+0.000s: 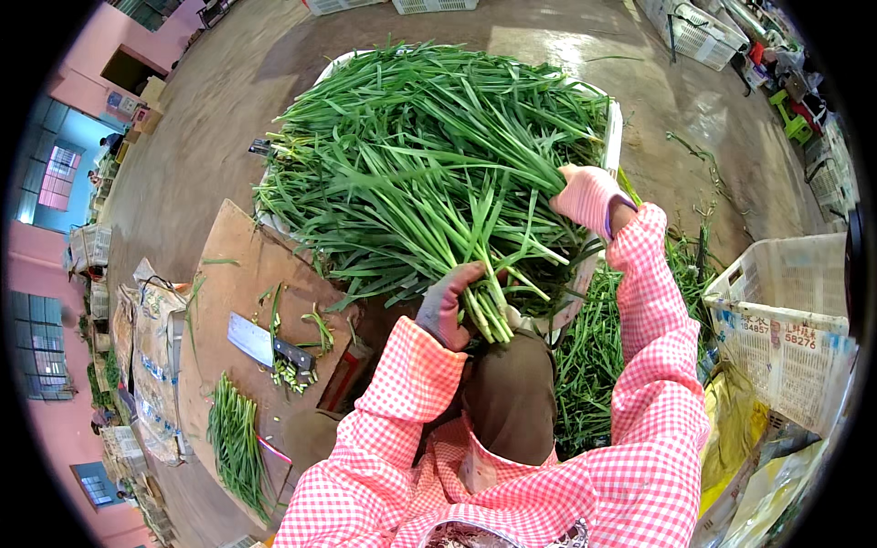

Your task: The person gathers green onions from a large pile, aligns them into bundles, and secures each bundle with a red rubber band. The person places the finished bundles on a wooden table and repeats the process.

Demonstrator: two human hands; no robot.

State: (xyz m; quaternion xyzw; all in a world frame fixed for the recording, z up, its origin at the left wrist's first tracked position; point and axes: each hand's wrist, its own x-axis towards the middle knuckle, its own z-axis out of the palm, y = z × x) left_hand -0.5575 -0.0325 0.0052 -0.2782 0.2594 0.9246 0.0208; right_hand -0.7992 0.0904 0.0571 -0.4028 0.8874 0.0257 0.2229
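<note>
My left hand (449, 308), in a grey and pinkish glove, is closed round the pale stalk ends of a bunch of green garlic chives (418, 226), whose leaves fan out to the upper left. My right hand (586, 198), in a striped pinkish glove, grips the stems of another bunch (507, 147) at the right side of the heap. Both are over a big white crate (613, 140) heaped with long green leaves. On a brown board (226, 274) at the left lie a cleaver (252, 339) with a black handle, cut stalk ends (294, 378) and a trimmed bundle (233, 438).
More leafy greens (593, 356) lie on the floor by my right knee. A white plastic crate (777, 315) and a yellow sack (730, 411) stand to the right. Filled woven sacks (154, 363) are beyond the board. Other crates (699, 31) stand farther off.
</note>
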